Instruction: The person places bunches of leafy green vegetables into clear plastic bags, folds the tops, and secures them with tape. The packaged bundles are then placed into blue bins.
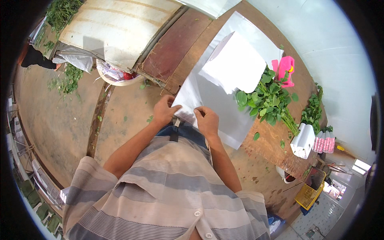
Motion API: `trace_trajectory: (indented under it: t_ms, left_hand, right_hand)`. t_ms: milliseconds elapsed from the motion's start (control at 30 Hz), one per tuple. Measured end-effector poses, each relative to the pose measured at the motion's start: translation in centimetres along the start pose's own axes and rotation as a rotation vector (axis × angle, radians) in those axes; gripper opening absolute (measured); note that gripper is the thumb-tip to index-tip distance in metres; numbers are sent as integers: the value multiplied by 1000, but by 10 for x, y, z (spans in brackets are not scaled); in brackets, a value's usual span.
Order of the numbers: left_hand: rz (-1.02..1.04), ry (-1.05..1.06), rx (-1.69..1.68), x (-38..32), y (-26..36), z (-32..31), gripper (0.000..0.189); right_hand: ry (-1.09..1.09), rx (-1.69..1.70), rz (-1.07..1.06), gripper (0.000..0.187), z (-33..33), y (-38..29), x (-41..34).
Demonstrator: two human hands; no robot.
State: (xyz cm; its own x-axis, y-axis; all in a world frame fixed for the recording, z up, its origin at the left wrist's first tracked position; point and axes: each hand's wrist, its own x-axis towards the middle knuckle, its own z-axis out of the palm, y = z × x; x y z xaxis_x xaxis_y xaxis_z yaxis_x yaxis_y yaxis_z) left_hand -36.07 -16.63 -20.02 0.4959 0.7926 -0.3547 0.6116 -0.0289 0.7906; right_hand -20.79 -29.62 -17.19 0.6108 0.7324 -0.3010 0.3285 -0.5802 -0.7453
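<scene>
My left hand [165, 110] grips the near left corner of a translucent plastic sheet [223, 111] at the table edge. My right hand [207, 121] pinches the sheet's near edge between thumb and fingertips, a short way to the right. The sheet between my hands is lifted and bent. On its far part lies a bright white paper wrap [237, 64], its contents hidden. Leafy green stems [270, 99] extend from beside the wrap toward the lower right. Near their cut ends is a folded white wrapper [303, 141].
A pink plastic dispenser [286, 72] stands beyond the leaves. At the right are another leafy bunch [312, 111], pink-and-white wrapped bundles [324, 142] and a yellow crate [310, 192]. A basket [120, 81] sits left of the wooden table [264, 144]. Another person's dark sleeve [37, 57] shows far left.
</scene>
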Motion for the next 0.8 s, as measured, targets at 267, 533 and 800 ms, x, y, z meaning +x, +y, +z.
trace_trajectory:
  t_ms: [267,533,800]
  left_hand:
    - [149,-205,-265,0,29,2,32]
    - [-112,-296,-869,23,62,2,28]
    - [-207,-342,-1071,78,149,-18,23]
  right_hand:
    - [10,7,-47,20,-16,-11,3]
    - [282,-368,-250,36,-49,-12,-23]
    - [504,-520,-153,12,-201,30,-20]
